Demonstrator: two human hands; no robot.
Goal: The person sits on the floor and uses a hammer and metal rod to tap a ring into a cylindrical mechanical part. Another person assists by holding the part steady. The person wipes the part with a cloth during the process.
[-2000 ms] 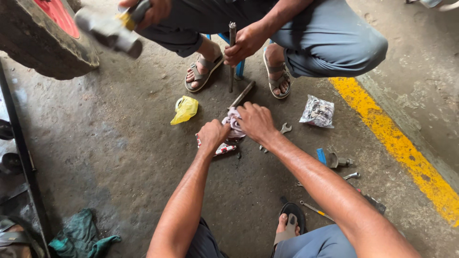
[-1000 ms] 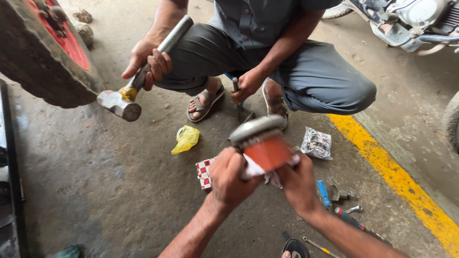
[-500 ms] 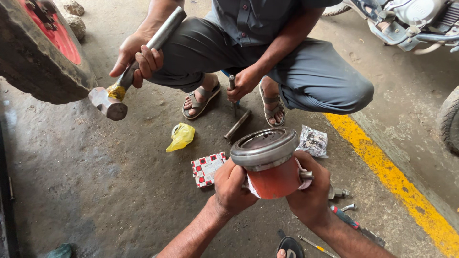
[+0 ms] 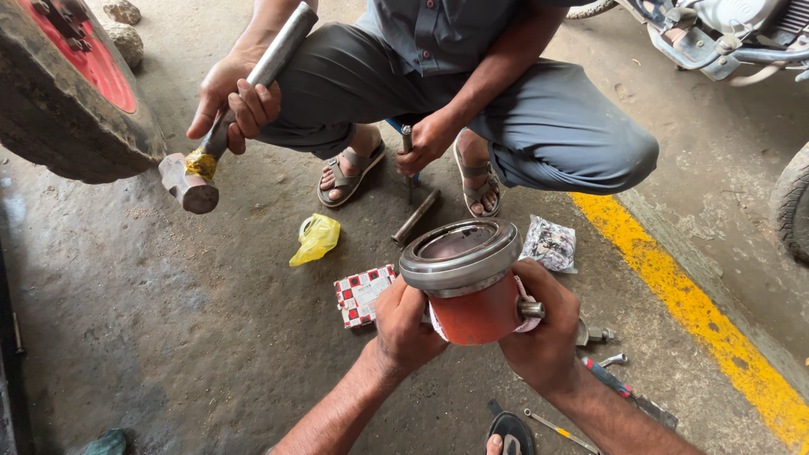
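I hold a red cylindrical hub (image 4: 468, 305) with a grey metal ring on top, raised above the concrete floor. My left hand (image 4: 404, 324) grips its left side and my right hand (image 4: 543, 333) wraps its right side. A red-and-white checked box (image 4: 361, 293) lies on the floor just left of my left hand. Opposite me a person squats, one hand holding a hammer (image 4: 227, 118) with a metal handle, the other hand holding a thin metal rod (image 4: 408, 156) upright on the floor.
A yellow plastic bag (image 4: 316, 238), a metal bar (image 4: 415, 216) and a clear packet (image 4: 549, 244) lie on the floor. Small tools (image 4: 619, 386) sit at my right. A large tyre with a red rim (image 4: 72, 84) is at the upper left, a yellow line (image 4: 699, 324) and a motorcycle (image 4: 725, 34) at right.
Two seconds ago my hands were down at the floor by the box. They have lifted the red hub up toward me. The other person has lowered the hammer slightly.
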